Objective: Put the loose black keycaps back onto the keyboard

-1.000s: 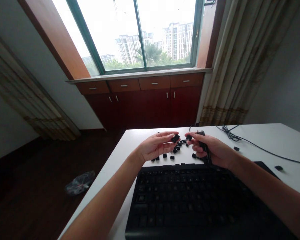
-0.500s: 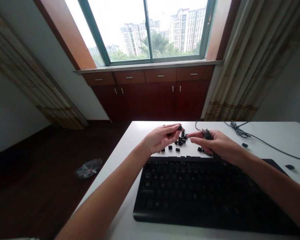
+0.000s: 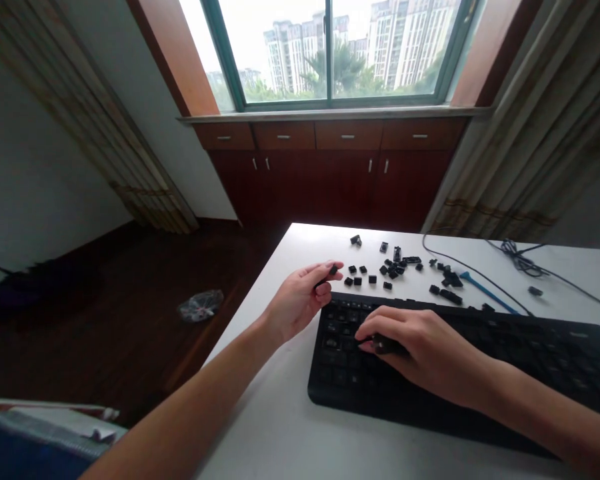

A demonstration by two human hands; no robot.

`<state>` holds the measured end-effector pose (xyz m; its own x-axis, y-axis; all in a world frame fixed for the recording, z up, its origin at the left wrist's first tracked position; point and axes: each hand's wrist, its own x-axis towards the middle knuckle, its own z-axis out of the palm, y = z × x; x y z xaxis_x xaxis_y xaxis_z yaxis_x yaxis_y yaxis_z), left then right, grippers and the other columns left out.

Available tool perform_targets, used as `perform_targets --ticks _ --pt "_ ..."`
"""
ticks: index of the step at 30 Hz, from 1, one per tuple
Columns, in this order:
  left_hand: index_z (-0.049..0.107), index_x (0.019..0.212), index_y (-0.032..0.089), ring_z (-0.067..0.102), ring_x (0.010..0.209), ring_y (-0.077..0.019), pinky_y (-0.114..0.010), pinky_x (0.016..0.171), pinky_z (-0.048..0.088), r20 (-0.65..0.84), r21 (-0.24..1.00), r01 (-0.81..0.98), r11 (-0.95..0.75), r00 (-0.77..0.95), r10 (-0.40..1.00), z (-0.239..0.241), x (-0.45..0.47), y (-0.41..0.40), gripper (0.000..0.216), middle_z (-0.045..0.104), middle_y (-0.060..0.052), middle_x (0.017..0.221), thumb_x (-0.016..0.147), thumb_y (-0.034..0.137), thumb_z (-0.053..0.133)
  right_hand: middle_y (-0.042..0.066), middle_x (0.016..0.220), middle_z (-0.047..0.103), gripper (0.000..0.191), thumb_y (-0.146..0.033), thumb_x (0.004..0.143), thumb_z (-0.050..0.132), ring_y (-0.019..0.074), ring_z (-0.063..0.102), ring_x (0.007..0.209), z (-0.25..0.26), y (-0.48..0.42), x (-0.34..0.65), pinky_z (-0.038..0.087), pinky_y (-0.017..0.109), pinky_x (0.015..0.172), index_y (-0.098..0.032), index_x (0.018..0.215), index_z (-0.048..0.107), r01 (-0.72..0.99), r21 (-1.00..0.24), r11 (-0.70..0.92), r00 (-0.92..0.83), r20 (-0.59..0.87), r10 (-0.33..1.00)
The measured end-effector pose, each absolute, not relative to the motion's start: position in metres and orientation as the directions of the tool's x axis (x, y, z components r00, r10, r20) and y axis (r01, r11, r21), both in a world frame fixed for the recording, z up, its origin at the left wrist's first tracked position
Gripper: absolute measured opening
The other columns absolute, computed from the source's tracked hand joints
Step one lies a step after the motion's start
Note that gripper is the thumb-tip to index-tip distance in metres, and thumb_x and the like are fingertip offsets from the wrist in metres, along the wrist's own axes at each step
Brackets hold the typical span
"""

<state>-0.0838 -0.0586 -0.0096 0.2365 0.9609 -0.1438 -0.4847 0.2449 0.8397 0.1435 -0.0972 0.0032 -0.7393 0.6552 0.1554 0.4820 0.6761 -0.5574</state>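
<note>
A black keyboard (image 3: 360, 398) lies across the white table, with some keys gone at its left end. Beyond its left back corner, my left hand (image 3: 297, 303) is closed, pinching a small black keycap (image 3: 333, 270) at the fingertips. Over the keyboard's left part, my right hand (image 3: 423, 347) is closed around a dark tool (image 3: 384, 344). Its tip points down at the keys, and the fingers hide most of it. Several loose black keycaps (image 3: 373, 279) are scattered behind the keyboard.
A blue stick-like tool (image 3: 487, 292) lies behind the keyboard beside more black pieces. A black cable (image 3: 523, 263) is bundled at the table's back right. On the floor to the left is a clear plastic bag (image 3: 200, 305). A wooden cabinet (image 3: 325, 180) stands under the window.
My right hand has come down from above the loose keycaps onto the keyboard's left part with the dark tool. My left hand still pinches the keycap. The view has shifted left.
</note>
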Motion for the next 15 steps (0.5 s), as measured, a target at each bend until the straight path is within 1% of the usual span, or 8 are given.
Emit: perform_targets --ticks 2,4,6,10,13,15 --pt "0.074 0.105 0.012 0.037 0.056 -0.0017 -0.012 0.05 0.034 -0.082 0.887 -0.434 0.157 0.187 0.979 -0.0127 -0.0795 -0.061 0.024 0.065 -0.005 0.091 0.09 0.03 0.069 0.003 0.118 0.067 0.026 -0.018 0.094 0.058 0.0175 0.068 0.094 0.0006 -0.0962 0.1447 0.052 0.03 0.082 -0.027 0.118 0.064 0.513 -0.49 0.705 -0.743 0.159 0.65" --pt "0.075 0.105 0.015 0.037 0.057 -0.0035 -0.015 0.051 0.034 -0.008 0.939 -0.34 0.054 0.136 0.991 -0.0139 -0.0759 -0.0638 0.026 0.066 -0.005 0.091 0.091 0.035 0.066 0.004 0.124 0.064 0.03 -0.022 0.096 0.056 0.0179 0.068 0.093 -0.0013 -0.096 0.1461 0.053 0.031 0.081 -0.028 0.125 0.062 0.541 -0.445 0.714 -0.735 0.163 0.658" --pt "0.074 0.105 0.015 0.04 0.058 -0.0055 -0.018 0.055 0.035 0.038 0.967 -0.254 -0.013 0.094 0.995 -0.0145 -0.0737 -0.0664 0.028 0.068 -0.005 0.09 0.092 0.038 0.064 0.004 0.124 0.063 0.031 -0.025 0.097 0.056 0.0174 0.069 0.089 -0.0027 -0.0964 0.1469 0.054 0.031 0.078 -0.028 0.127 0.062 0.565 -0.419 0.711 -0.721 0.168 0.672" --pt "0.074 0.104 0.015 0.039 0.058 -0.0067 -0.022 0.056 0.034 0.054 0.977 -0.207 -0.046 0.033 0.998 -0.0169 -0.0723 -0.069 0.029 0.069 -0.005 0.09 0.093 0.039 0.062 0.005 0.118 0.064 0.027 -0.029 0.097 0.056 0.0159 0.069 0.082 -0.0047 -0.0955 0.1462 0.055 0.031 0.074 -0.027 0.122 0.065 0.6 -0.409 0.688 -0.684 0.183 0.706" --pt "0.074 0.106 0.015 0.038 0.058 -0.0069 -0.023 0.056 0.033 0.055 0.977 -0.208 -0.046 0.038 0.998 -0.0184 -0.0721 -0.0693 0.03 0.068 -0.006 0.092 0.093 0.039 0.061 0.004 0.113 0.066 0.024 -0.029 0.097 0.056 0.0154 0.069 0.083 -0.0052 -0.0942 0.1446 0.054 0.03 0.076 -0.026 0.118 0.068 0.605 -0.425 0.673 -0.656 0.213 0.724" --pt "0.073 0.106 0.015 0.038 0.058 -0.0069 -0.023 0.056 0.032 0.052 0.978 -0.204 -0.043 0.04 0.998 -0.0187 -0.072 -0.0694 0.03 0.068 -0.006 0.093 0.093 0.04 0.061 0.004 0.112 0.067 0.025 -0.027 0.096 0.057 0.0147 0.068 0.082 -0.0045 -0.0946 0.1442 0.054 0.029 0.075 -0.026 0.118 0.068 0.59 -0.426 0.686 -0.665 0.225 0.712"
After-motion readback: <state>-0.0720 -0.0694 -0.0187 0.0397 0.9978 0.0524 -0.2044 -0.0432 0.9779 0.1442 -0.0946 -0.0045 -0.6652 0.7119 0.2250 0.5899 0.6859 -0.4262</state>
